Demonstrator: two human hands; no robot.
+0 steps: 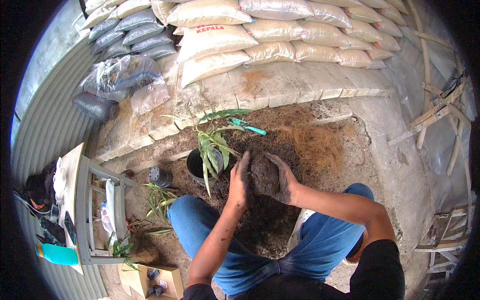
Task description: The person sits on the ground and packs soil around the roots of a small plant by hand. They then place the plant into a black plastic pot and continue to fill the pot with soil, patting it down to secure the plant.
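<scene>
Between my left hand (240,180) and my right hand (284,180) is a dark, rounded root ball of soil (264,174), pressed from both sides by soil-covered palms. A leafy plant (214,144) leans to the left of it, its stem running towards my left hand; whether it joins the root ball is hard to tell. Its long leaves hang over a black plastic pot (195,165). A turquoise hand trowel (247,126) lies on the soil beyond my hands. Dark loose soil (258,221) spreads below them.
Brown coir fibre (322,146) lies right of the soil. A small black pot (160,177) and variegated plants (159,198) are at the left, near a grey wooden table (87,210) and a cardboard box (172,281). Stacked sacks (273,32) stand beyond a concrete ledge (247,90).
</scene>
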